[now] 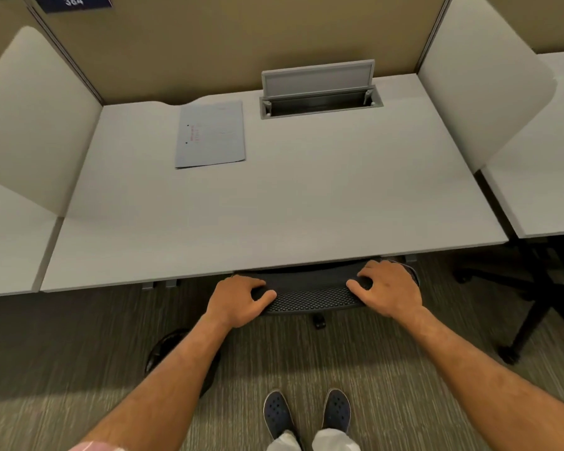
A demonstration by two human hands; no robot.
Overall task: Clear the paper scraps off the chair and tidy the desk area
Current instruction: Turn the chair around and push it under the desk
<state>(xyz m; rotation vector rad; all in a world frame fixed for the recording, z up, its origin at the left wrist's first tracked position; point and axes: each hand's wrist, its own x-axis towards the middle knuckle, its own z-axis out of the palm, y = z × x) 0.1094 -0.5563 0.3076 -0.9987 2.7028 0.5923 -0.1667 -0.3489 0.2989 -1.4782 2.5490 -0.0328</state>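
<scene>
Two hands, left (241,299) and right (386,289), each grip one chair (310,296) backrest (tucked under the counter (274,216)); one folder (210,135) lies beyond.

Both bare forearms reach forward, the left hand (241,299) and right hand (388,289) gripping the chair backrest (310,296) top at opposite ends, fingers curled over it.

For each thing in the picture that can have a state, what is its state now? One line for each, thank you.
Chair: pushed under the desk, only the top of its mesh backrest shows.
Left hand: grips the backrest top, fingers curled over it.
Right hand: grips the backrest top too.
Cable hatch lid: open, standing up.
Folder: closed, lying flat on the desk.
Paper scraps: none in view.
</scene>
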